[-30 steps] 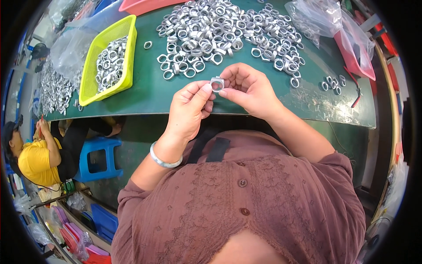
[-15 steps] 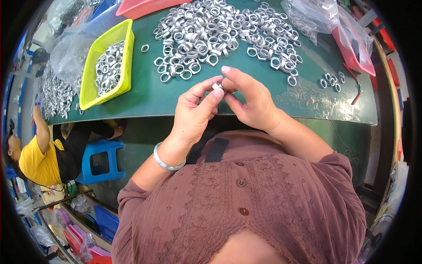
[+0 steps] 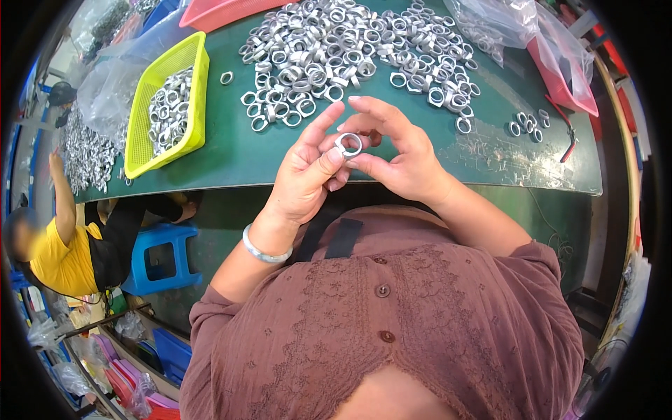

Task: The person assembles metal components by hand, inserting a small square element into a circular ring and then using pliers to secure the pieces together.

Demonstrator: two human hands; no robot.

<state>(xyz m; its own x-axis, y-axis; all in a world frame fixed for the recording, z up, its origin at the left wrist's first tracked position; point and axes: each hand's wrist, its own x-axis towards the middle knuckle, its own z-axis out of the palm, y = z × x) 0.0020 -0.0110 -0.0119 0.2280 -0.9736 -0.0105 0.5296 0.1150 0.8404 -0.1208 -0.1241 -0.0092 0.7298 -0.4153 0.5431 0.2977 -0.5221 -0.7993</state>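
Above the table's front edge, my left hand [image 3: 306,168] pinches a silvery metal ring [image 3: 349,145] between thumb and fingers. The ring's round opening faces up toward me, and its outer edge has a flat-sided part. My right hand [image 3: 402,154] meets it from the other side, thumb at its lower edge and bent fingers around its upper side; the index finger arches away. Beyond my hands, a large heap of similar rings [image 3: 315,59] spreads over the green table [image 3: 231,150]. More rings lie in a yellow-green mesh basket [image 3: 198,133] to the left.
A few rings [image 3: 528,126] lie at the right, beside a red-handled tool [image 3: 568,143]. Pink trays [image 3: 560,91] and clear plastic bags [image 3: 500,21] stand farther back. At the left, a person in yellow [image 3: 66,255] sits near a blue stool [image 3: 162,259] and another pile [image 3: 91,154].
The ring has been turned so its opening now shows, where before mostly its edge did. My hands have shifted slightly, and the right fingers have spread around it.
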